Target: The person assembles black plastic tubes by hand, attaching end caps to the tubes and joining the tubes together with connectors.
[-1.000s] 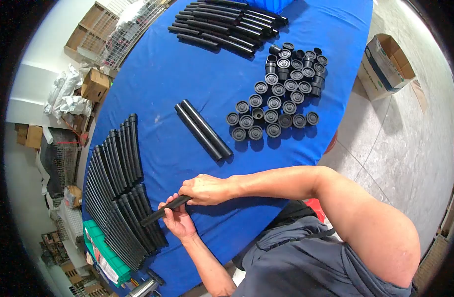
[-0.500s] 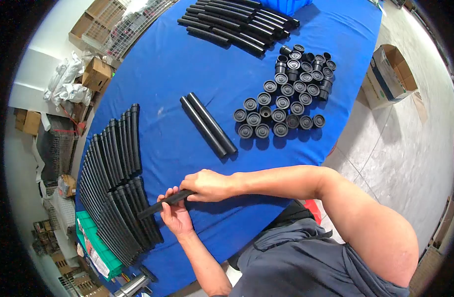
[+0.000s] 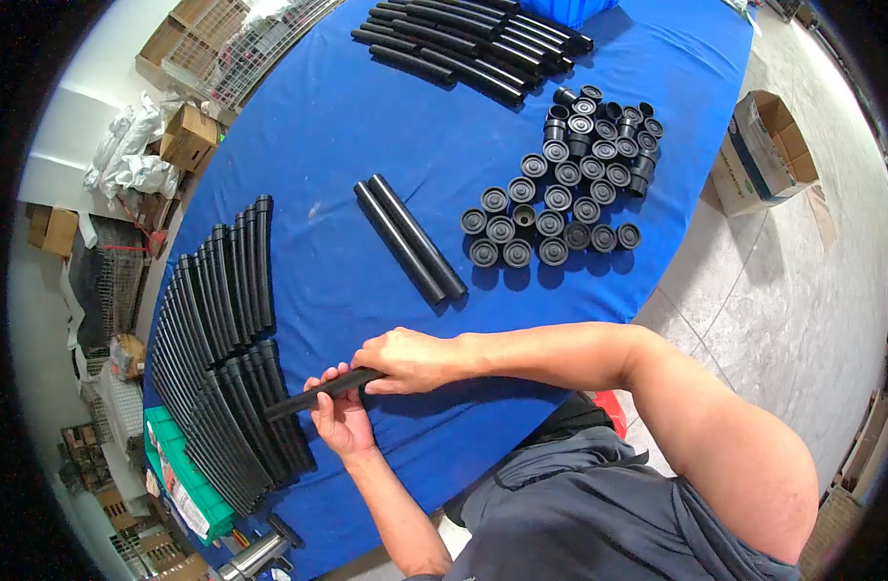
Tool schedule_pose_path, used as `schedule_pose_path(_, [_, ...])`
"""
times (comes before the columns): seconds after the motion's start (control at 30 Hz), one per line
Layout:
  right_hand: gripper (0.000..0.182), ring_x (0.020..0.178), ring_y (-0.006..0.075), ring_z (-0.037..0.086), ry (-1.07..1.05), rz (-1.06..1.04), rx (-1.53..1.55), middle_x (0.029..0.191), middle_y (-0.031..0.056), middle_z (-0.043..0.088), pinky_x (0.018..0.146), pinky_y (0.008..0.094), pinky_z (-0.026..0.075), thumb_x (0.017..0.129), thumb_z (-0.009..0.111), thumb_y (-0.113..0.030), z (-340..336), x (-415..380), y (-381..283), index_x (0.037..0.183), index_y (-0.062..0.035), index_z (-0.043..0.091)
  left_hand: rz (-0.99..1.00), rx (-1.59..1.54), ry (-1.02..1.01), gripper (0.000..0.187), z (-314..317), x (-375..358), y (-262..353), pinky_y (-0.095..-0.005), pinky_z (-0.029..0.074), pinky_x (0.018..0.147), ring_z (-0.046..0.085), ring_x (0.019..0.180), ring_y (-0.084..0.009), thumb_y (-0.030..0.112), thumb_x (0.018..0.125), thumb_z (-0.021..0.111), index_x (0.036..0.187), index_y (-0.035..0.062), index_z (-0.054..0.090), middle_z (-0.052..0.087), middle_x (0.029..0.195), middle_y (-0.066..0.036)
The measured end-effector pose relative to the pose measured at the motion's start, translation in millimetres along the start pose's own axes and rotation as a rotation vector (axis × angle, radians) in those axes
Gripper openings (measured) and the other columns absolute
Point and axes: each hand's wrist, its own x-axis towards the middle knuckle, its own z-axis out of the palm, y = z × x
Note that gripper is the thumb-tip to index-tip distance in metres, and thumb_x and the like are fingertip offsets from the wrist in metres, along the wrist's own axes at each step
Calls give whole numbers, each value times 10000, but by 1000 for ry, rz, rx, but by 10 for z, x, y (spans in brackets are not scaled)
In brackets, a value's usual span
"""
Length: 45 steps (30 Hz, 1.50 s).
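My left hand (image 3: 339, 416) is wrapped from below around a black tube (image 3: 303, 400), whose free end points left toward the laid-out tubes. My right hand (image 3: 410, 361) closes over the tube's other end, covering it, so I cannot see whether a cap is there. Beyond my hands, two loose black tubes (image 3: 410, 237) lie side by side on the blue cloth. To the left, many tubes with collared ends (image 3: 240, 407) lie in two neat rows. Black round caps (image 3: 557, 198) stand in a cluster at the right.
More black tubes (image 3: 463, 44) are piled at the far edge by a blue bin (image 3: 570, 10). A green crate (image 3: 210, 499) and a metal cylinder (image 3: 255, 560) sit at the table's left end. An open cardboard box (image 3: 753, 169) stands on the floor at right.
Both hands keep their hold on the tube, with hardly any movement. The view has shifted slightly, moving the table's contents a little in the picture.
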Motion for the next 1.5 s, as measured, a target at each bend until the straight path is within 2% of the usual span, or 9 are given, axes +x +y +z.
schedule_pose_path(0.03, [268,820,436,673,-74,55,78,825,237,680,698,536,525,847,717,-234,-39,12,0,894,20,643,-2,-9,-21,275,2,-5,5,-511,531,1061,626,1209,-387,84,983,638,1247,38,577,659,1245,-226])
schedule_pose_path(0.13, [257,838,437,668,-119,99,71,845,230,680,720,540,526,846,722,-217,-44,48,56,906,18,639,-6,-13,-19,275,38,1,-1,-512,533,1058,626,1210,-392,58,980,631,1248,39,577,658,1247,-223])
schedule_pose_path(0.23, [255,836,438,669,27,-14,-22,845,225,682,737,534,525,840,728,-218,53,9,51,903,14,644,-1,-14,-20,279,10,5,7,-513,533,1059,625,1212,-394,47,975,632,1249,41,577,658,1249,-222])
schedule_pose_path(0.53, [276,852,428,668,24,-43,-183,880,212,674,749,537,532,851,726,-222,47,-29,-6,939,13,611,2,30,-2,262,66,-7,3,-505,554,1037,632,1205,-392,67,990,624,1245,42,570,654,1254,-230])
schedule_pose_path(1.03, [290,906,416,662,13,-27,-153,940,205,676,756,530,538,881,715,-248,66,-23,9,988,5,622,29,76,0,260,72,-15,-10,-505,565,1026,638,1200,-381,105,988,647,1232,56,574,664,1245,-227])
schedule_pose_path(1.23, [295,882,383,669,-38,-46,-268,948,174,654,716,523,525,905,705,-234,36,-20,17,1066,-7,607,31,59,40,283,133,-15,-13,-520,549,1037,636,1200,-379,107,965,679,1221,56,569,670,1222,-219])
schedule_pose_path(1.33, [302,859,382,670,-24,-57,-256,936,177,650,707,514,532,889,712,-218,13,-39,-26,1078,-4,612,24,18,8,294,69,-9,-20,-523,547,1035,639,1192,-381,114,958,689,1219,52,569,674,1208,-216])
schedule_pose_path(1.43, [309,847,382,670,-242,202,63,931,169,639,703,507,540,876,715,-192,-102,41,-76,1092,0,603,15,-2,-55,298,32,1,-7,-520,541,1042,642,1185,-380,119,958,691,1221,50,568,677,1200,-213])
schedule_pose_path(1.5, [320,854,386,671,-77,32,-14,934,181,647,704,503,540,875,716,-189,-29,23,5,1105,8,613,-1,-6,-45,295,66,-2,0,-514,539,1045,643,1182,-377,108,960,685,1224,49,567,678,1198,-213])
